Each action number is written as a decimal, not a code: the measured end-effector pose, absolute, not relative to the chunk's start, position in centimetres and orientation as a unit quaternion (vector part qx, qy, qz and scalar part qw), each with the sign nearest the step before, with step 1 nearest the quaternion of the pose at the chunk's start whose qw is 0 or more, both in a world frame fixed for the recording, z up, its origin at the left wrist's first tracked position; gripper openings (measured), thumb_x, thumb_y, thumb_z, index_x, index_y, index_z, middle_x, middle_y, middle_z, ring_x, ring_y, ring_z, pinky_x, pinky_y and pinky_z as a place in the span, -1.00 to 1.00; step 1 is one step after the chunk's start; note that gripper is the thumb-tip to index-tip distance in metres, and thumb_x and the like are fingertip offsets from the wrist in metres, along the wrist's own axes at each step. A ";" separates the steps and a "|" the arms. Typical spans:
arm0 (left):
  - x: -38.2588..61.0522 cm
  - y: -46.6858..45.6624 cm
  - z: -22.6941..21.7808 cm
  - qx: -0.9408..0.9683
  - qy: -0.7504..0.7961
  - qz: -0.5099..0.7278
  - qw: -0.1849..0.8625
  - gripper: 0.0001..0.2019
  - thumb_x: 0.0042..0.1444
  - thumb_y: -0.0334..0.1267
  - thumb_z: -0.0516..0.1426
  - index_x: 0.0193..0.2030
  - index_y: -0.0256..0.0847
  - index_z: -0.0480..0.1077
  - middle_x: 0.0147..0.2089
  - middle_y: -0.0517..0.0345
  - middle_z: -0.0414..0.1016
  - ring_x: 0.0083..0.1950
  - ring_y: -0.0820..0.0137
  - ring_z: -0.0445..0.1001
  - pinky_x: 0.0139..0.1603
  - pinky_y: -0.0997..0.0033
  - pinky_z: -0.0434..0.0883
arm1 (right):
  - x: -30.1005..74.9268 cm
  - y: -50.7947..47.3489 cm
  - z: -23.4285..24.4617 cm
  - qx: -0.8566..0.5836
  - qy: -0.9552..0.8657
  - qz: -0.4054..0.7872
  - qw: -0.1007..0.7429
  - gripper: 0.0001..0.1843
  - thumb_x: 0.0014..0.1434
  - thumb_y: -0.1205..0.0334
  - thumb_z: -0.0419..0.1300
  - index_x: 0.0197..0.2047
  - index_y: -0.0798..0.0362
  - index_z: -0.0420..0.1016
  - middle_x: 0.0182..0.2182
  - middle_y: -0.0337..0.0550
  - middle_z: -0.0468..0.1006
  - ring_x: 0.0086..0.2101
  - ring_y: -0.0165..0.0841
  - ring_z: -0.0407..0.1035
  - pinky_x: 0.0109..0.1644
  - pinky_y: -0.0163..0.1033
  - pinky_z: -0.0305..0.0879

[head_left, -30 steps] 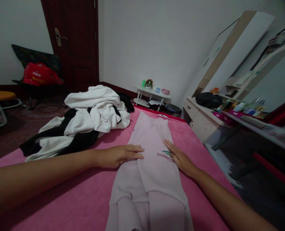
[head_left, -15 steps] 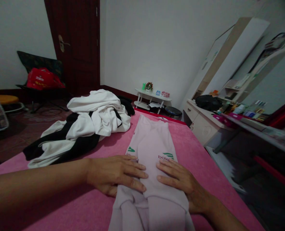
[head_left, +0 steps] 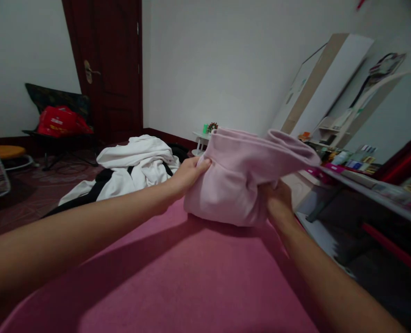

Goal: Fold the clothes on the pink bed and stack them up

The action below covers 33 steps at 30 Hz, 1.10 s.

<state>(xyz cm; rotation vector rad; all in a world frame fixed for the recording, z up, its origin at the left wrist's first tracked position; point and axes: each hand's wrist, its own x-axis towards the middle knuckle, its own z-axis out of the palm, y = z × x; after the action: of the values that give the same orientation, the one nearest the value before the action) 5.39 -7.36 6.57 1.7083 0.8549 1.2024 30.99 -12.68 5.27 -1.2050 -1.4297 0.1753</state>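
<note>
Both my hands hold a folded pale pink garment (head_left: 226,182) of soft sweatshirt-like cloth. It is bunched in layers, with a wide band along its upper part and a loose fold jutting out to the right. My left hand (head_left: 189,176) is closed on its left side, thumb in front. On the lower right, my right hand (head_left: 278,200) grips it, its fingers partly hidden by the cloth. The garment is tilted and lifted at the right. Whether its lower edge touches the pink bed cover (head_left: 191,277) I cannot tell.
A heap of white and black clothes (head_left: 141,159) lies at the left of the bed. Beyond it, a folding chair holds a red bag (head_left: 63,121). A small white table (head_left: 200,138) stands at the back; a cluttered dressing table (head_left: 347,159) is on the right.
The garment lay lengthwise on the bed under my flat hands, its green logos showing. Now it is folded up, gripped by both hands and farther from me.
</note>
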 end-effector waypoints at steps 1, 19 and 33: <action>6.6 -5.5 6.9 0.671 0.396 0.489 0.391 -0.55 0.25 0.06 -0.04 -0.05 -0.31 0.38 -0.11 -0.05 0.52 -0.14 0.24 0.49 -0.21 0.37 0.42 | 31.2 -10.7 5.5 -0.543 -0.590 0.052 0.595 -0.50 0.12 -0.10 0.17 -0.09 0.16 0.49 -0.21 0.02 0.60 -0.23 -0.15 0.47 -0.23 -0.16 0.39; 10.0 2.1 0.2 0.803 0.534 0.259 0.057 -0.65 0.12 -0.38 0.08 0.07 -0.26 0.39 0.02 -0.10 0.49 0.08 0.19 0.44 0.13 0.29 0.32 | 32.5 -2.5 -0.4 -0.757 -0.534 -0.066 0.371 -0.59 0.11 0.26 0.06 0.03 -0.03 0.47 -0.08 -0.09 0.55 -0.07 -0.16 0.43 0.03 -0.11 0.30; 11.7 3.4 -1.2 0.796 0.571 0.197 0.032 -0.67 0.13 -0.44 0.07 0.05 -0.35 0.41 -0.02 -0.28 0.45 0.06 0.00 0.43 0.04 0.02 0.35 | 34.2 -1.3 -3.2 -0.800 -0.530 -0.005 0.281 -0.58 0.13 0.22 0.09 0.06 -0.05 0.49 -0.06 0.02 0.54 -0.04 -0.05 0.42 0.01 0.05 0.31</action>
<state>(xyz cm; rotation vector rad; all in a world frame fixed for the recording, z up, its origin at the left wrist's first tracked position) 11.74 3.37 -1.21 2.4530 1.7583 0.6060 34.21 -1.35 -3.18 -2.1438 -1.4190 -0.0145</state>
